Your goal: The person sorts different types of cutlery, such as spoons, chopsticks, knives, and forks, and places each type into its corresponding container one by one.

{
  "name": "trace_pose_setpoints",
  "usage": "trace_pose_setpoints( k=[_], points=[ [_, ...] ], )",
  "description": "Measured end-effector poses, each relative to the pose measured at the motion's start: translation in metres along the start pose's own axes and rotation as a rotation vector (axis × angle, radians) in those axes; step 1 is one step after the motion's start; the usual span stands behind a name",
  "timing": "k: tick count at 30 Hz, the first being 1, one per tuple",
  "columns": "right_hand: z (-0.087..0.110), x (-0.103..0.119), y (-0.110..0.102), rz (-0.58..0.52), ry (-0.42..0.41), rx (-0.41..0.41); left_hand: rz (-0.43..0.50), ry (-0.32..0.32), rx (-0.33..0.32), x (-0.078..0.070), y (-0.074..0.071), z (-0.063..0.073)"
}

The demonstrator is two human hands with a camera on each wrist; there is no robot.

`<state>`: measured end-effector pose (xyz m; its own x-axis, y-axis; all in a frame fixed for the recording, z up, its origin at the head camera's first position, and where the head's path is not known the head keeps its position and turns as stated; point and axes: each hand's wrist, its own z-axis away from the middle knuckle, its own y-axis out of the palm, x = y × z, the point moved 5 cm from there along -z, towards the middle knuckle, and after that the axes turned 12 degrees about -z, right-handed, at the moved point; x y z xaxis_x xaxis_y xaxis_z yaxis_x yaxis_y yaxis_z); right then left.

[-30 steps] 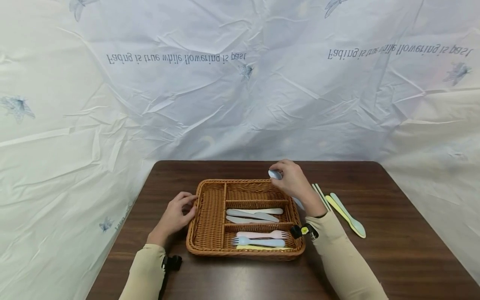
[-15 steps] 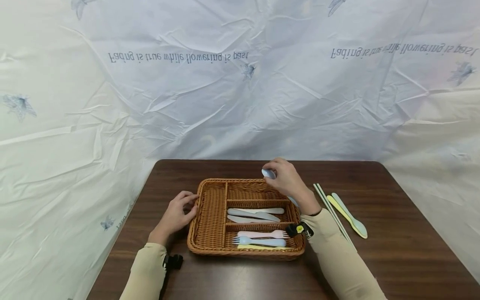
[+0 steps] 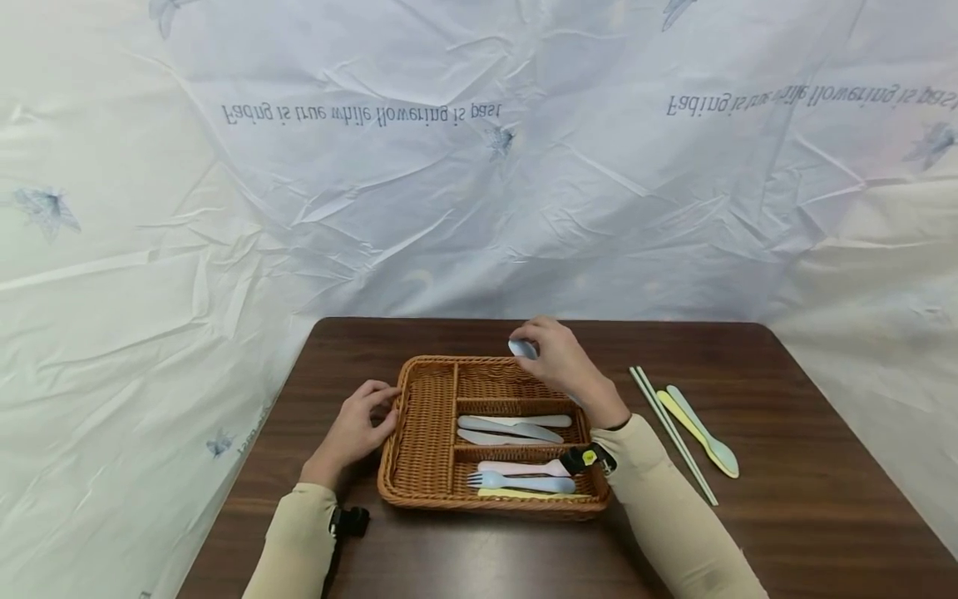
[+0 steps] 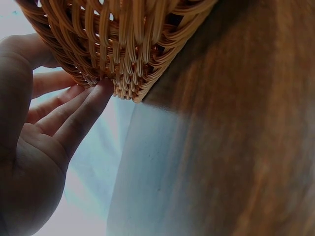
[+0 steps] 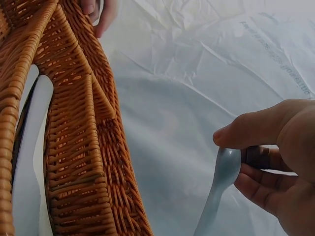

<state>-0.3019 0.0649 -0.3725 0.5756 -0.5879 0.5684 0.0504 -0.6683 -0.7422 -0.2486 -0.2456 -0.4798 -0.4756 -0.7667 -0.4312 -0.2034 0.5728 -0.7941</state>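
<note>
My right hand pinches a light blue spoon by its bowl, above the far rim of a brown wicker cutlery basket. In the right wrist view the spoon's handle slants down, its end out of frame. My left hand touches the basket's left side with extended fingers. The middle compartment holds several pale knives. In the near one lie a pink fork, a blue fork and a yellow piece of cutlery. The right arm partly covers the basket's right end.
To the right of the basket, a pair of pale green chopsticks lies on the dark wooden table. Beside them a yellow piece of cutlery lies partly under a pale green spoon. A printed white cloth hangs behind the table.
The right hand has moved left along the basket's far rim, carrying the spoon. More of the chopsticks has come into sight. My left hand stays at the basket's side.
</note>
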Motion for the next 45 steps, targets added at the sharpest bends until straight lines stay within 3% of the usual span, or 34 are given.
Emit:
trace_pose_setpoints(
  k=[9, 18, 25, 45],
  points=[
    [-0.001, 0.003, 0.009, 0.018, -0.074, 0.030, 0.004, 0.004, 0.006, 0.000, 0.002, 0.000],
    [0.002, 0.002, 0.003, 0.020, -0.100, -0.005, -0.013, 0.000, -0.005, 0.000, 0.000, 0.000],
    [0.006, -0.004, 0.000, 0.020, -0.083, -0.010, -0.011, -0.005, -0.002, 0.001, 0.000, 0.000],
    [0.036, -0.040, -0.036, 0.034, 0.030, -0.103, -0.017, 0.008, -0.009, -0.001, -0.001, 0.000]
  ],
)
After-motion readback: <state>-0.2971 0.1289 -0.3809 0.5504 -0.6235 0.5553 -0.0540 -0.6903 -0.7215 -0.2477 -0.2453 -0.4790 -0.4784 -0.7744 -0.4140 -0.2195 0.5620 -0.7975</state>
